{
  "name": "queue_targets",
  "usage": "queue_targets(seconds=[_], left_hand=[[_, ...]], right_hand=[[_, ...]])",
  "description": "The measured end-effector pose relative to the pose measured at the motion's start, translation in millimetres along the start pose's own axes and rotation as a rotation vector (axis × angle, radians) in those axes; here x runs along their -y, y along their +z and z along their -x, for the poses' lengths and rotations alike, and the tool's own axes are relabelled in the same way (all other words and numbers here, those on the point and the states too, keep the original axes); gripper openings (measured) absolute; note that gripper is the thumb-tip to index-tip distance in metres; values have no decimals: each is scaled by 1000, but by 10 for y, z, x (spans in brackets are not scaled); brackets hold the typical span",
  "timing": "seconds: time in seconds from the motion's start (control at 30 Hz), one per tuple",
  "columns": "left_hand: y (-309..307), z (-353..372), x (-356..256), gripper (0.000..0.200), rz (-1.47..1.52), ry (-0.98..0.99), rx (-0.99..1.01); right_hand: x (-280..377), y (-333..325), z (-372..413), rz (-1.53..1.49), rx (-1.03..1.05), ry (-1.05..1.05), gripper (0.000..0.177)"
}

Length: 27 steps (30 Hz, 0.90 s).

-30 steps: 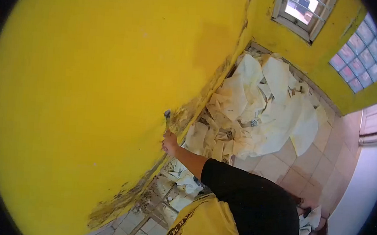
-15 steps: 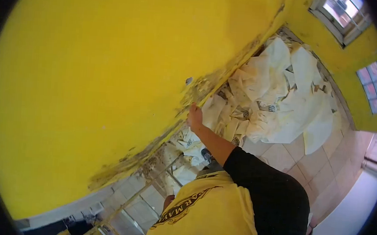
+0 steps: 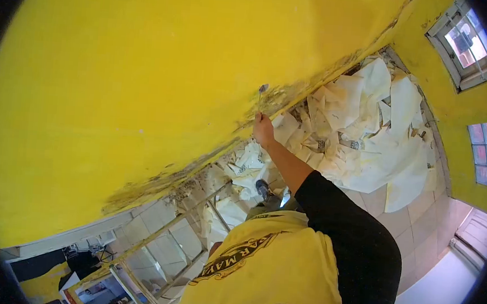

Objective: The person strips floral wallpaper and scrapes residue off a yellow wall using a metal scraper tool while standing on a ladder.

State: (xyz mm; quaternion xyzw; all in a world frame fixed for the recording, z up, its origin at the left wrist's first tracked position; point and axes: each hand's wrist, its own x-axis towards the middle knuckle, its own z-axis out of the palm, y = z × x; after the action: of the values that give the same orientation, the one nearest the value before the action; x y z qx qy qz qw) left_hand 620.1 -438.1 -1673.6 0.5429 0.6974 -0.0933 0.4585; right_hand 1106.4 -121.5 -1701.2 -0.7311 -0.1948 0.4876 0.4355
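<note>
At the left, a yellow wall (image 3: 100,97) is marked along its lower edge by a dark, flaking strip (image 3: 145,187), near which a metal frame (image 3: 179,218) is placed. The left hand cannot be made out, so its state cannot be told. Farther right, a small scraper-like tool (image 3: 263,89) is positioned at the damaged strip, its handle enclosed by the curled fingers of the right hand (image 3: 262,129); contact with the wall cannot be confirmed. At the right, crumpled pale sheets (image 3: 392,162) are spread over the tiled floor (image 3: 419,226). Surface scraping is judged to be in hand; for the next move, a firm grip and a shallow tool angle are called for.
</note>
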Motion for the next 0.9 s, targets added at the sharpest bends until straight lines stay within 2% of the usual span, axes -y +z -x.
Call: queue_targets(seconds=[0.07, 0.13, 0.27, 0.33, 0.43, 0.53, 0.67, 0.77, 0.9], left_hand=[[48, 16, 21, 50, 7, -4, -1], [71, 39, 30, 50, 15, -6, -3], [73, 19, 54, 50, 10, -3, -6], [75, 38, 52, 50, 8, -4, -8], [52, 71, 13, 50, 6, -1, -17], [23, 111, -48, 50, 8, -3, -34], [90, 172, -77, 50, 25, -21, -49], [186, 205, -24, 50, 33, -31, -46], [315, 205, 75, 50, 48, -34, -40]], right_hand=[[-112, 23, -45, 12, 58, 21, 60], [83, -187, 215, -452, 58, 244, 53], [257, -176, 344, -504, -42, 193, 47], [168, -15, 158, -522, 121, 163, 45], [182, -46, 205, -556, 35, 236, 45], [243, -125, 344, -553, 75, 135, 44], [271, -62, 402, -506, 67, 138, 42], [244, -153, 405, -609, 67, 143, 42], [441, -161, 380, -492, 82, 183, 42]])
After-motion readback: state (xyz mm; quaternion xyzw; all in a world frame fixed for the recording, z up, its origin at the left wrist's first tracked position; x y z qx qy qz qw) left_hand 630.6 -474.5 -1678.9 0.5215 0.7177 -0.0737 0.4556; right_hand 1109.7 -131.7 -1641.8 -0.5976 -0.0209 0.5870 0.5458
